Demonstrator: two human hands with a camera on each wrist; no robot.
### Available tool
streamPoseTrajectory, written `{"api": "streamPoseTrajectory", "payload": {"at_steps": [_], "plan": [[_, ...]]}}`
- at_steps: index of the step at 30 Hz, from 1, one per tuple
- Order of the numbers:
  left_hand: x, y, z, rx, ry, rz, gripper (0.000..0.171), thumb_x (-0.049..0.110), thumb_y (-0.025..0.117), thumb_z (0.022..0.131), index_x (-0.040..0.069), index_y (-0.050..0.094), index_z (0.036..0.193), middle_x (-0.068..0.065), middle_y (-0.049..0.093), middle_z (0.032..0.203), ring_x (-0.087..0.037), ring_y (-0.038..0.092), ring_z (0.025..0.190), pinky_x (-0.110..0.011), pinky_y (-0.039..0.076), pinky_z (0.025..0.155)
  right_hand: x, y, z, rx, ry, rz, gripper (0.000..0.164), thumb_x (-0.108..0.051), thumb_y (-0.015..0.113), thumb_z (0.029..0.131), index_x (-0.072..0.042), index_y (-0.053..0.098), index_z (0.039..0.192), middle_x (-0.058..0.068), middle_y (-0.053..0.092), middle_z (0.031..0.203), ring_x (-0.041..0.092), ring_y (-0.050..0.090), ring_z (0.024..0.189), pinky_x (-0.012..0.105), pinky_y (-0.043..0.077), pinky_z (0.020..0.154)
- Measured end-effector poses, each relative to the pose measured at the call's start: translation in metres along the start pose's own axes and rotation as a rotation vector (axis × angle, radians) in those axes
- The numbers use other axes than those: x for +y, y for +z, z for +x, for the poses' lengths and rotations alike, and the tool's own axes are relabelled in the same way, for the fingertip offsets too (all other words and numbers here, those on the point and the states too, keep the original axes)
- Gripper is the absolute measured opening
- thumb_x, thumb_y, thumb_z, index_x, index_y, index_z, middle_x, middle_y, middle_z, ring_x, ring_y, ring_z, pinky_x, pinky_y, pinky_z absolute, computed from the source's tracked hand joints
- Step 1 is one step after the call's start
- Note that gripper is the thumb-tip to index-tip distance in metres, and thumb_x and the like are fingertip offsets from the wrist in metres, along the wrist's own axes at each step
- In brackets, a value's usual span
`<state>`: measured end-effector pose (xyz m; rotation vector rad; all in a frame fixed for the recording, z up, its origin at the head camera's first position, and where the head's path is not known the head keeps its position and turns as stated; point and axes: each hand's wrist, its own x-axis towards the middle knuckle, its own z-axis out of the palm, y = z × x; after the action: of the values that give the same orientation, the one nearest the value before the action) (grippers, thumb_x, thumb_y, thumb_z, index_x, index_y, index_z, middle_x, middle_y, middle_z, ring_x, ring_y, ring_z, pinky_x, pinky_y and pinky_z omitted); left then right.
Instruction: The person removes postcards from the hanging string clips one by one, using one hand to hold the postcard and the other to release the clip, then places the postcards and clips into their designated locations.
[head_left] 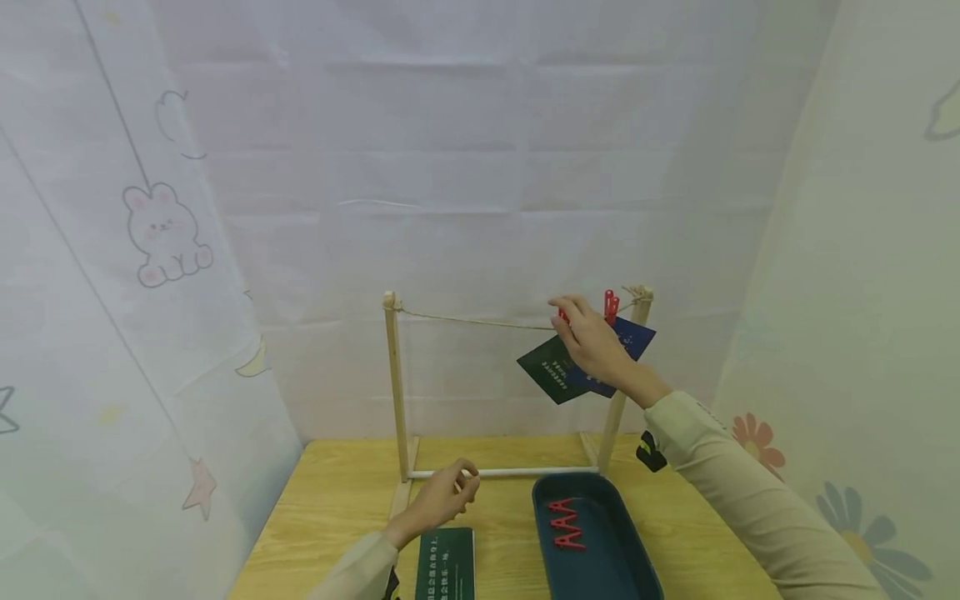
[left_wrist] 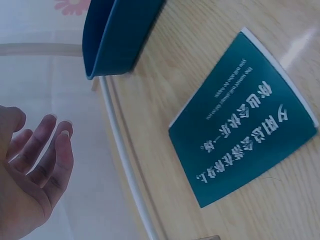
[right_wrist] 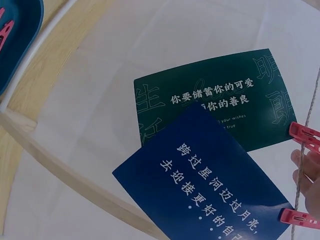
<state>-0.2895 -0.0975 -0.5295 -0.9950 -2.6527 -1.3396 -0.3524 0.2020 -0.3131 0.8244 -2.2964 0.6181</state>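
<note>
My right hand (head_left: pixel 592 343) is raised at the twine (right_wrist: pixel 312 102), thumb and fingers around a red clothespin (right_wrist: pixel 306 135) that clips a corner of a green card (right_wrist: pixel 200 85). A blue card (right_wrist: pixel 210 172) with white writing hangs beside it, overlapping it, from a second red clothespin (right_wrist: pixel 300 218). My left hand (head_left: pixel 444 493), fingers loosely bent and holding nothing, hovers in front of the frame's low white bar (head_left: pixel 510 472). Below it lies a stack of green cards (left_wrist: pixel 240 125) with white lettering.
A wooden frame (head_left: pixel 395 375) stands on the table (head_left: pixel 330 492), with the twine tied between its posts. Three red clothespins (head_left: pixel 564 523) lie in a dark blue tray (head_left: pixel 600 567) at the front right. A printed cloth (head_left: pixel 465 167) hangs behind.
</note>
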Motion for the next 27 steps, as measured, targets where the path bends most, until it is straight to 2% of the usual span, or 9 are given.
{"api": "streamPoseTrajectory", "payload": {"at_steps": [6, 11, 16, 21, 24, 27], "plan": [[0.010, -0.003, 0.010, 0.003, 0.005, 0.017, 0.028, 0.029, 0.047, 0.107, 0.006, 0.055, 0.122, -0.004, 0.065, 0.083, -0.011, 0.064, 0.061, -0.024, 0.051, 0.048, 0.002, -0.001, -0.001, -0.036, 0.088, 0.102, 0.040, -0.015, 0.042, 0.108, 0.003, 0.041, 0.144, 0.030, 0.045, 0.134, 0.040, 0.055, 0.105, 0.057, 0.047, 0.091], [0.018, -0.002, 0.017, -0.010, -0.015, 0.014, 0.030, 0.031, 0.046, 0.107, 0.007, 0.054, 0.124, -0.006, 0.066, 0.086, -0.006, 0.062, 0.063, -0.025, 0.052, 0.052, 0.006, -0.001, -0.002, -0.041, 0.126, 0.183, 0.041, -0.011, 0.037, 0.109, 0.009, 0.036, 0.145, 0.033, 0.041, 0.138, 0.044, 0.044, 0.124, 0.058, 0.035, 0.106], [0.024, 0.001, 0.024, 0.027, -0.005, 0.052, 0.029, 0.031, 0.045, 0.108, 0.008, 0.054, 0.124, -0.001, 0.065, 0.086, -0.006, 0.062, 0.064, -0.024, 0.052, 0.055, 0.005, -0.002, -0.001, -0.049, 0.150, 0.245, 0.043, -0.009, 0.034, 0.109, 0.014, 0.031, 0.145, 0.036, 0.037, 0.142, 0.047, 0.035, 0.134, 0.059, 0.026, 0.111], [0.029, 0.004, 0.029, 0.057, 0.010, 0.060, 0.028, 0.029, 0.045, 0.107, 0.007, 0.054, 0.123, 0.005, 0.063, 0.083, -0.014, 0.065, 0.064, -0.023, 0.051, 0.056, 0.004, -0.005, -0.001, -0.068, 0.193, 0.268, 0.044, -0.010, 0.036, 0.109, 0.014, 0.031, 0.145, 0.035, 0.038, 0.143, 0.047, 0.038, 0.131, 0.059, 0.028, 0.110], [0.031, 0.006, 0.030, 0.072, 0.021, 0.059, 0.026, 0.026, 0.046, 0.107, 0.006, 0.055, 0.122, 0.004, 0.064, 0.082, -0.017, 0.065, 0.064, -0.023, 0.051, 0.055, 0.003, -0.006, -0.001, -0.067, 0.215, 0.280, 0.042, -0.010, 0.037, 0.109, 0.014, 0.034, 0.143, 0.034, 0.044, 0.137, 0.047, 0.045, 0.125, 0.059, 0.034, 0.106], [0.031, 0.007, 0.032, 0.088, 0.027, 0.073, 0.025, 0.024, 0.046, 0.107, 0.005, 0.055, 0.122, -0.002, 0.066, 0.083, -0.013, 0.064, 0.062, -0.022, 0.050, 0.054, 0.002, -0.007, -0.002, -0.059, 0.234, 0.286, 0.040, -0.010, 0.038, 0.109, 0.013, 0.037, 0.142, 0.032, 0.051, 0.129, 0.046, 0.053, 0.117, 0.059, 0.041, 0.100]]}}
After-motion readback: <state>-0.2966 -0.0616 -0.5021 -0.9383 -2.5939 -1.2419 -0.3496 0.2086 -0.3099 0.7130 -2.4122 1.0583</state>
